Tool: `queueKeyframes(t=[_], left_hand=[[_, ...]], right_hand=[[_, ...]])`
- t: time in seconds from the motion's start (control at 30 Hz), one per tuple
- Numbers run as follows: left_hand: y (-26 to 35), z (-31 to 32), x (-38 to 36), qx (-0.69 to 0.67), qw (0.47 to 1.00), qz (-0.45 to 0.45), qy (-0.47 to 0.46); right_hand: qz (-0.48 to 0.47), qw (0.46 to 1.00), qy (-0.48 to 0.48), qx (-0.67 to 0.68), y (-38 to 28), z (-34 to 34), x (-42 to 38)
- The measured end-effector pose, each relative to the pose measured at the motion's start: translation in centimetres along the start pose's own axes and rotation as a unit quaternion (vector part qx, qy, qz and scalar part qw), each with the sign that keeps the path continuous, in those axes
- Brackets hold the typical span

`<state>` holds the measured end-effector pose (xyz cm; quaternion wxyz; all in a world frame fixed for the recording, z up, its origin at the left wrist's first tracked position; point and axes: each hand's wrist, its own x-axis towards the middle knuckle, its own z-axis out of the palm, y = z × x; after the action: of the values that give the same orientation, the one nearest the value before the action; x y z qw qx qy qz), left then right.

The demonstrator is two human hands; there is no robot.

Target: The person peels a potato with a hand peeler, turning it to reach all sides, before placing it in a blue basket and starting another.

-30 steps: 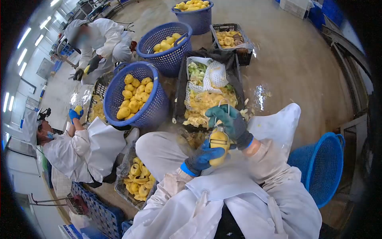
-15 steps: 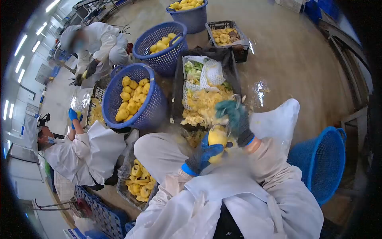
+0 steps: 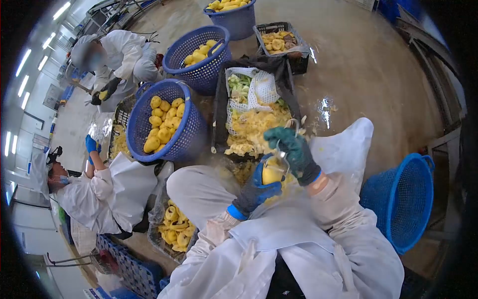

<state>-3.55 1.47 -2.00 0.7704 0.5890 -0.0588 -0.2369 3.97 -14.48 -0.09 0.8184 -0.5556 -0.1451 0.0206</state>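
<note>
L hand: ours, blue-gloved (image 3: 253, 192), fingers wrapped round the yellow piece (image 3: 272, 174), steadying it low above our lap.
R hand: ours, green-gloved (image 3: 290, 149), closed on a looped metal tool (image 3: 283, 155) by the piece's upper side; exact contact w/ the surface we can't tell, blur + glove in the way.
Yellow piece: in our L grip, just on our side of the dark-lined crate (image 3: 219, 107), above the apron (image 3: 286, 226).
Slip risk: piece looks smooth & prob. wet; if our L fingers ease off or the tool pushes hard, it could roll out onto apron or floor (image 3: 358, 74).
Cut risk: tool & L fingertips v. close; if the edge skids, it could catch the glove. Cause: too steep an angle or a rushed stroke.
Tool risk: thin metal, damp-looking glove; a loose R grip could let it twist & gouge too deep.
Scraps: yellow scraps (image 3: 259, 130) piled nr the crate's near edge; we'd expect spill if a knee or sleeve bumps it.
Footing: floor shiny, prob. slick; bits underfoot could make us slide when shifting.
Neighbour: co-worker (image 3: 97, 202) sits to our L, violet tub (image 3: 196, 137) beyond our L knee; careless reach = knock.
</note>
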Motion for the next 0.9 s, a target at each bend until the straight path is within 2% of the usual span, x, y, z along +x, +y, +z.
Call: queueKeyframes(t=[0.03,0.1,0.13,0.17,0.27,0.3,0.33,0.4,0.43,0.47,0.53,0.57,0.63,0.67,0.7,0.77,0.83,0.87,0.9], left_hand=[[-0.3,-0.1,-0.1,0.031,0.999,0.002,0.008],[-0.7,-0.2,-0.3,0.13,0.989,0.069,0.01],[-0.4,-0.4,-0.2,0.163,0.983,0.086,0.012],[0.0,-0.5,-0.1,0.196,0.975,0.103,0.016],[0.6,0.2,-0.4,0.245,0.964,0.1,0.038],[0.8,0.5,-0.2,0.273,0.954,0.11,0.047],[1.0,0.5,-0.2,0.304,0.944,0.118,0.053],[1.0,0.6,-0.5,0.374,0.906,0.19,0.053],[1.2,0.3,-0.1,0.408,0.882,0.229,0.053],[1.2,0.1,0.1,0.402,0.896,0.18,0.059],[0.0,-0.3,-0.1,0.379,0.92,0.073,0.067],[-0.3,-0.4,0.1,0.378,0.919,0.088,0.061],[0.2,0.3,-0.5,0.413,0.892,0.167,0.07],[1.0,0.4,-0.3,0.432,0.874,0.21,0.077],[0.9,-0.2,0.3,0.377,0.902,0.202,0.065],[-0.4,-0.3,0.4,0.247,0.953,0.168,0.047],[0.6,0.4,0.2,0.141,0.984,0.103,0.029],[1.6,0.8,0.0,0.091,0.993,0.068,0.018],[2.2,1.6,-0.3,-0.03,0.998,0.044,0.016]], right_hand=[[0.073,0.996,-0.022,-0.049,-0.9,0.6,-0.1],[0.028,0.997,0.051,-0.045,6.3,-5.1,1.4],[0.005,0.995,0.086,-0.044,5.8,-5.1,2.3],[0.071,0.972,0.156,0.158,4.9,-5.4,2.1],[0.032,0.987,0.1,0.122,4.0,-1.9,-0.1],[0.097,0.968,0.048,0.226,4.1,-1.5,-0.6],[0.065,0.985,0.072,0.14,5.0,-2.8,-0.4],[-0.001,0.993,0.11,-0.034,7.3,-6.7,1.0],[0.109,0.955,0.234,0.147,6.9,-6.9,1.5],[0.044,0.98,0.176,0.081,5.8,-5.7,1.3],[-0.076,0.994,0.059,-0.056,2.5,-0.9,-0.5],[0.168,0.967,0.123,0.148,1.5,0.6,-0.3],[0.076,0.982,0.117,0.13,6.2,-4.7,-0.1],[0.026,0.986,0.11,0.122,5.0,-4.5,1.2],[0.138,0.942,0.229,0.204,3.1,-4.8,1.0],[0.015,0.979,0.173,0.108,3.6,-1.7,0.1],[-0.006,0.984,0.161,0.079,3.6,-1.5,-0.1],[0.039,0.978,0.179,0.102,3.9,-2.1,0.0],[0.085,0.97,0.192,0.124,4.2,-3.2,0.1]])
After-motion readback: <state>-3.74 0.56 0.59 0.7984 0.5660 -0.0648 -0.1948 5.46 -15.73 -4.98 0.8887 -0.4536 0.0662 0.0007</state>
